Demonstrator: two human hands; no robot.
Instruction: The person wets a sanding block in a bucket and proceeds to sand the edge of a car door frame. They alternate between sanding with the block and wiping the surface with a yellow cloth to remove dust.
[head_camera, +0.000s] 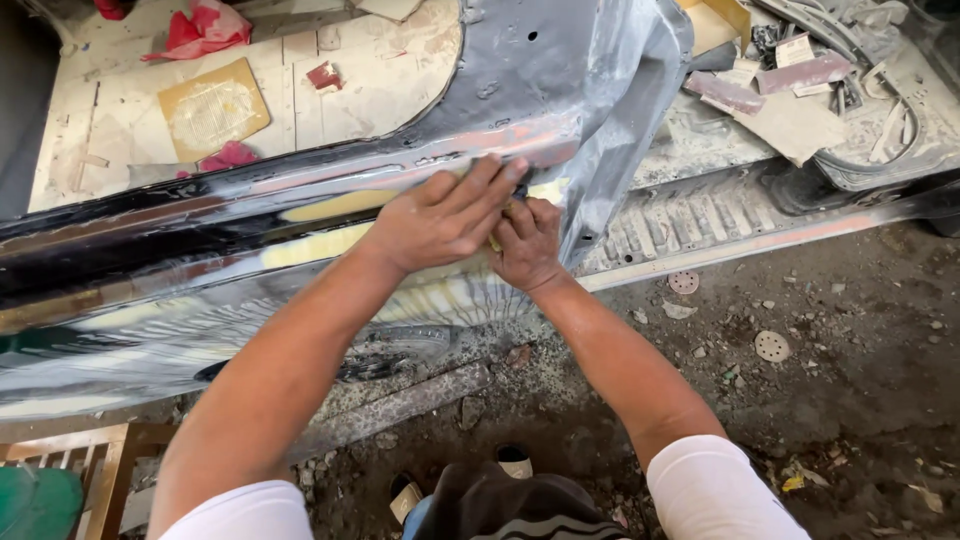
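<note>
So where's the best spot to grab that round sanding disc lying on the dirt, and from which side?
Probably pinch the round sanding disc by its thin rim, coming straight down from above. It lies flat on the dirt floor with open ground all round, so any edge is free to lift. Both the left hand and right hand are busy pressing on the shiny car panel.

Bright, even daylight, glare streaks on the glossy car panel (300, 215), mostly sharp focus.
</note>
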